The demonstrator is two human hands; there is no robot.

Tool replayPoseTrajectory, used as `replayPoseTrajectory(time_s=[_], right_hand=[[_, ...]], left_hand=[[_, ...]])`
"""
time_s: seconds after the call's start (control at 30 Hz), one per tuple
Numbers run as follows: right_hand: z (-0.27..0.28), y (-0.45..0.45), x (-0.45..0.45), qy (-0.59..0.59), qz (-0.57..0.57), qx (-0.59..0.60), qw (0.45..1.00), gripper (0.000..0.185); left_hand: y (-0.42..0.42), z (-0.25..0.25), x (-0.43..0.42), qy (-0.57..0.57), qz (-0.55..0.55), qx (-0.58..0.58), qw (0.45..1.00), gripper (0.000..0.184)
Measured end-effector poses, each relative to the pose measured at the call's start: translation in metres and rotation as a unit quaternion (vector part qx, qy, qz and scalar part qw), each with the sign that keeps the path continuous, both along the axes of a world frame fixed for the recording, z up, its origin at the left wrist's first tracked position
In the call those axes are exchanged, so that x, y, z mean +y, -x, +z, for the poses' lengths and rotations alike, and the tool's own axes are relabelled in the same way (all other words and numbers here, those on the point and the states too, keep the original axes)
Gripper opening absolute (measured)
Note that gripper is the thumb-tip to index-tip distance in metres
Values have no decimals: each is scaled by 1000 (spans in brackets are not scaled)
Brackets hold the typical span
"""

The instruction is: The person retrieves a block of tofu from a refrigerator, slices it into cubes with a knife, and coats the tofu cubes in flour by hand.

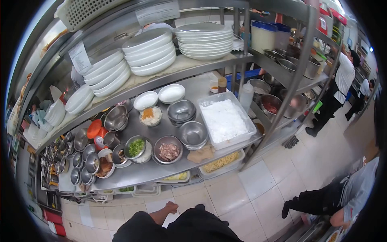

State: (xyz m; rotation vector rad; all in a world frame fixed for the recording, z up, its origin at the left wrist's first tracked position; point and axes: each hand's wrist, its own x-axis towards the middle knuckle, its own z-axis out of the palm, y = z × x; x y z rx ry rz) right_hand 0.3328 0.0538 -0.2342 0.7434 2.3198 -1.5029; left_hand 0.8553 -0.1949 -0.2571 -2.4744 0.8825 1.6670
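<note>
My left hand (171, 207) hangs low in front of me, over the tiled floor, below the front edge of the steel counter (161, 174). Its fingers are curled closed, and I cannot make out whether something small is in them. My right hand is out of sight. On the counter above my left hand stand a metal bowl of chopped raw meat (169, 152), a bowl of chopped green onion (136, 148) and a stack of metal bowls (192, 135). To their right is a plastic tub of white powder (223, 119).
Stacks of white plates (149, 54) fill the shelf above. A tub of noodles (221, 163) sits under the counter edge. A metal shelf rack (296, 76) stands at right. One person (342, 197) is at lower right, others farther back.
</note>
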Motion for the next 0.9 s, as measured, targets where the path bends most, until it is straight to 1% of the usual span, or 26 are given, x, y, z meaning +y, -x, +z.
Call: replayPoseTrajectory(time_s=[0.07, 0.1, 0.13, 0.17, 0.2, 0.27, 0.3, 0.33, 0.4, 0.43, 0.47, 0.5, 0.53, 0.57, 0.6, 0.67, 0.7, 0.73, 0.77, 0.8, 0.83, 0.87, 0.9], right_hand=[[-34, -4, -51, 53, 74, -54, 994, 36], [-58, -7, -75, 77, 112, -87, 987, 35], [-4, -49, -123, 96, 156, -94, 979, 30], [-3, -61, -150, 105, 218, -104, 965, 29], [-9, -72, -176, 115, 278, -113, 947, 29], [8, -102, -223, 119, 371, -133, 911, 30], [6, -112, -240, 113, 408, -138, 895, 30], [3, -120, -254, 105, 445, -143, 878, 29], [1, -132, -277, 84, 504, -149, 847, 30], [-4, -135, -286, 66, 517, -156, 839, 24], [-11, -135, -294, 65, 520, -155, 837, 24], [-17, -135, -300, 39, 544, -154, 824, 23], [-23, -135, -307, 11, 569, -152, 808, 23], [-29, -134, -315, 7, 572, -160, 805, 21], [-35, -135, -322, -1, 580, -160, 799, 21], [-46, -137, -342, -24, 639, -125, 759, 20], [-48, -140, -352, -18, 663, -127, 738, 17], [-70, -137, -366, -28, 691, -127, 711, 17], [-125, -129, -380, -13, 785, -47, 617, 16], [-155, -125, -385, 7, 863, 28, 504, 14], [-58, -158, -397, -21, 802, -141, 581, 11], [-51, -176, -411, -35, 827, -144, 542, 11], [-50, -187, -417, -31, 851, -137, 507, 12]], left_hand=[[-33, -2, 11, 0, 106, 44, 993, 21], [-48, -6, 17, 0, 106, 45, 993, 21], [-65, -13, 23, 13, 160, 74, 984, 20], [-76, -13, 23, 24, 212, 102, 972, 20], [-82, -9, 25, 24, 212, 102, 972, 20], [-94, 4, 35, 57, 292, 130, 946, 21], [-100, 4, 40, 48, 288, 133, 947, 25], [-104, 4, 49, 46, 289, 133, 947, 25], [-104, 16, 67, 71, 330, 200, 920, 32], [-102, 14, 77, 73, 213, 172, 959, 34], [-100, 10, 86, 74, 93, 141, 983, 37], [-87, 28, 85, 39, 282, 173, 943, 37], [-86, 10, 104, 84, 251, 148, 953, 37], [-70, 34, 101, 56, 316, 132, 938, 36], [-49, 71, 96, 26, 381, 115, 917, 36], [-49, 38, 124, 21, 452, 143, 880, 37], [-51, 20, 150, 131, 279, 124, 943, 35], [-41, 8, 179, 234, 108, 89, 962, 33], [-25, 12, 177, 95, 374, 97, 917, 31], [-16, -4, 197, 118, 460, 98, 875, 33], [1, -2, 213, 97, 531, 93, 836, 32], [7, 3, 215, 83, 594, 91, 795, 32], [23, 6, 226, 78, 626, 86, 771, 32]])
